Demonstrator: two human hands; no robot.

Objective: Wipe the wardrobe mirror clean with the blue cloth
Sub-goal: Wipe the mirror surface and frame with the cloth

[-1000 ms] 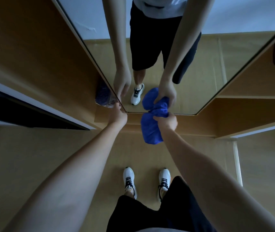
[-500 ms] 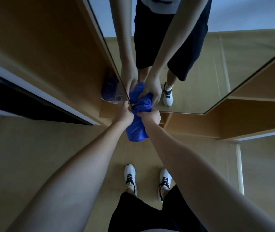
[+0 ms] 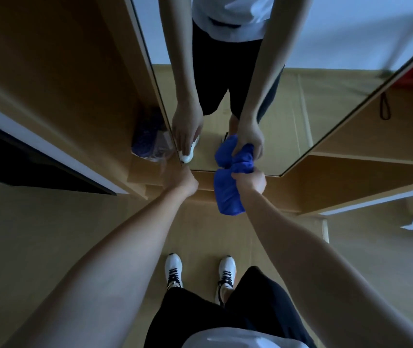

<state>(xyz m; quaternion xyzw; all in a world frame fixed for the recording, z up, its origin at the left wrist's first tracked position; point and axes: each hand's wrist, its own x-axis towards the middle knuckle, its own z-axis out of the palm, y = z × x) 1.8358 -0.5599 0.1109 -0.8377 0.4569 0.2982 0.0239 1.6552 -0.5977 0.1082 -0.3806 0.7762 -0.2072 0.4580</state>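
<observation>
Two hands have separated: right hand grips the cloth at the mirror bottom, 12 o'clock; left hand, grip unclear, holds the edge, so wiping continues.

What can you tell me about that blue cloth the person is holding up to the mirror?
The blue cloth is a soft, bright blue fabric, bunched up rather than spread flat. The right hand grips it near its top, fingers curled round it, and holds its upper end against the bottom edge of the wardrobe mirror; the rest hangs loosely below the fist in rounded folds. Its reflection shows in the glass just above. The left hand does not touch it.
</observation>
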